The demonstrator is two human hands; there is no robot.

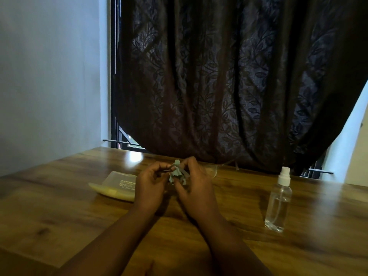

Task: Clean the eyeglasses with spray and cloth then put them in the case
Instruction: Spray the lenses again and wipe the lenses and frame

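Two hands meet above the tabletop; left hand and right hand both pinch one cloth around barely visible glasses; one case lies left; one spray bottle stands right.

wall: pale, left | curtain: dark, leaf-patterned, over window | table: wooden, glossy, light glare

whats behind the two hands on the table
Behind the left hand lies the open translucent case, partly covered. Past the right hand a clear curved piece shows, perhaps its lid. The hands hide the rest.
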